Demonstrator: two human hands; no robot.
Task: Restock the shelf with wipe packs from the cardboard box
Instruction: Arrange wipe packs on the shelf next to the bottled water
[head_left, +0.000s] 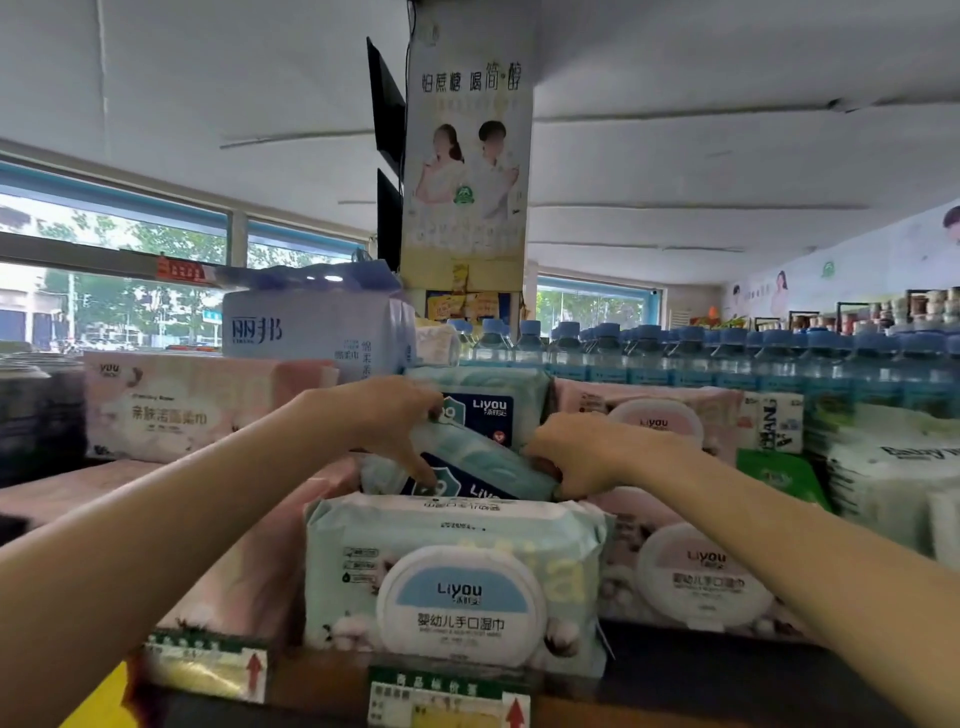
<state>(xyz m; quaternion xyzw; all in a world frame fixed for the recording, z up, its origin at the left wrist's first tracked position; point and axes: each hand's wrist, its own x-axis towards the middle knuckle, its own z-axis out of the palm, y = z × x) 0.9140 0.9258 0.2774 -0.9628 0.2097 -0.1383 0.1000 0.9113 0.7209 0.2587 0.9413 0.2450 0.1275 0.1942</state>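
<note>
Holding the tilted, soft teal plastic wipe pack (478, 470) at the centre of the frame, the left hand (387, 415) and right hand (576, 454) curl their fingers around its ends. It rests above the upright white-lidded teal pack (457, 582); on such an uneven base it may slide off the shelf (322, 680).

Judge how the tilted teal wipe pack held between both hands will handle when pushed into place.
The tilted teal soft-plastic wipe pack probably flexes, since its film looks creased under the left hand and right hand. Its glossy wrapper may slide easily. Flat-sided, it seems unlikely to roll.
</note>
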